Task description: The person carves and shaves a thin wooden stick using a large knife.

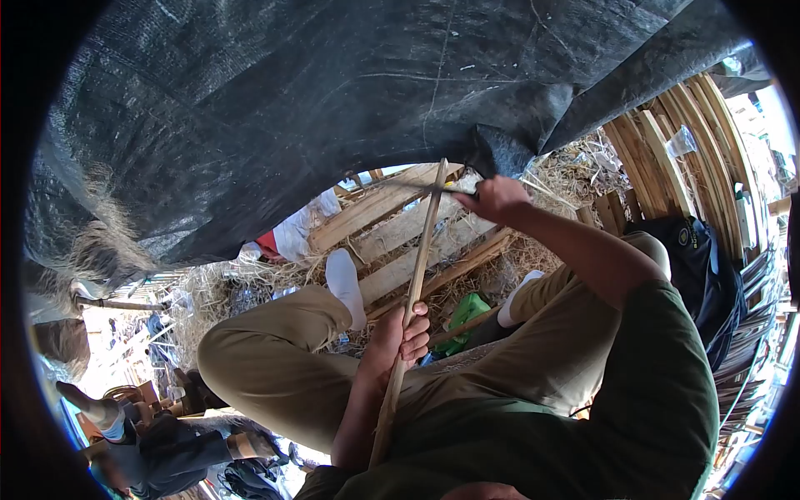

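Note:
My left hand [398, 340] is closed around a long, thin wooden stick [421, 258], which slants up from my chest. Near the stick's upper end, my right hand [500, 200] grips a knife [408, 183]; its blade crosses the stick and looks smeared by motion. The fingers of the right hand hide most of the knife's handle. Whether the blade's edge is cutting into the wood cannot be made out. Beneath the stick lie wooden slats [392, 229] with straw around them.
A dark tarp [275, 92] hangs close above the knife. Stacked wooden boards [667, 167] and a black bag [692, 267] are at the right. A green plastic bag [469, 315] lies between my legs. Another person [179, 450] is at the lower left.

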